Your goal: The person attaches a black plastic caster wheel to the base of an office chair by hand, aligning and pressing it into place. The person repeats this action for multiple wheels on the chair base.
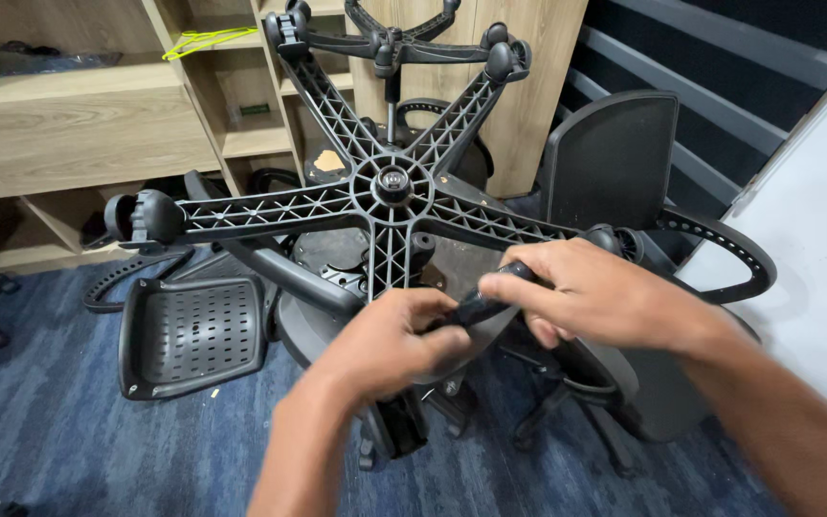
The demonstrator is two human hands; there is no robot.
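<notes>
Both hands on one black caster at the near arm of the star base [392, 184]: left hand [390, 340] wraps its lower end, right hand [591, 292] fingers pinch the top. Caster [476, 308] mostly hidden by the hands. Base inverted, five arms; three other casters visible. Loose perforated seat back [189, 335] on the blue carpet, left.

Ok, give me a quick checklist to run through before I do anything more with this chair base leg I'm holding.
1. Both hands on the near leg end: left hand and right hand grip it. Ok.
2. Caster at that leg end: hidden by fingers. Cannot tell.
3. Casters on the far legs: the left caster and top ones are fitted. Ok.
4. Star base upturned, facing you. Ok.
5. Carpet around you: loose backrest and other parts lie close. Not ok.
</notes>
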